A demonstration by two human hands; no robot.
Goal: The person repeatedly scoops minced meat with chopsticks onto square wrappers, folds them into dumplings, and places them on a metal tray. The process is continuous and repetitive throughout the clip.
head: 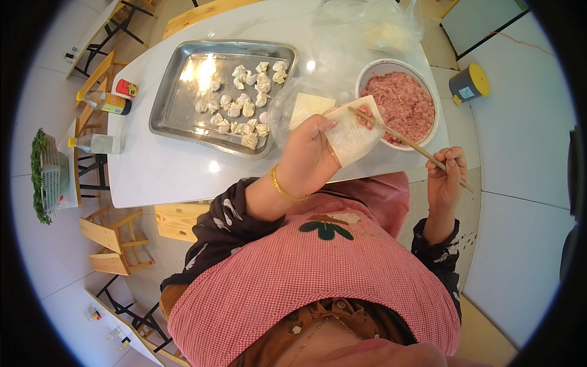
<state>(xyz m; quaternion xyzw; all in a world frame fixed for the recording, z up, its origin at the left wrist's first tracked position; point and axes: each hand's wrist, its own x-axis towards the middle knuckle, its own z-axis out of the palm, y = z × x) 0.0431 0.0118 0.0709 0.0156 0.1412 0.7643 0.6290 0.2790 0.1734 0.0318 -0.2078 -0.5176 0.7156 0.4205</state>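
Observation:
My left hand [309,158] holds a stack of square dough wrappers [353,144] over the table's near edge. Held in my right hand [447,172] is a thin wooden stick, like a chopstick [412,144]; its far end touches a dab of minced meat [365,117] on the top wrapper. Just behind, a white bowl [362,78] contains a mound of pink minced meat [403,103]. More square wrappers [309,108] lie on a clear plastic bag left of the bowl. Several folded dumplings [248,108] rest in a metal tray [172,98] farther left.
A red can [127,88], a dark sauce bottle [107,102] and a clear bottle [98,143] stand at the white table's [137,174] left end. A plastic bag [385,32] lies at the far side. Wooden stools [114,238] stand on the floor at left.

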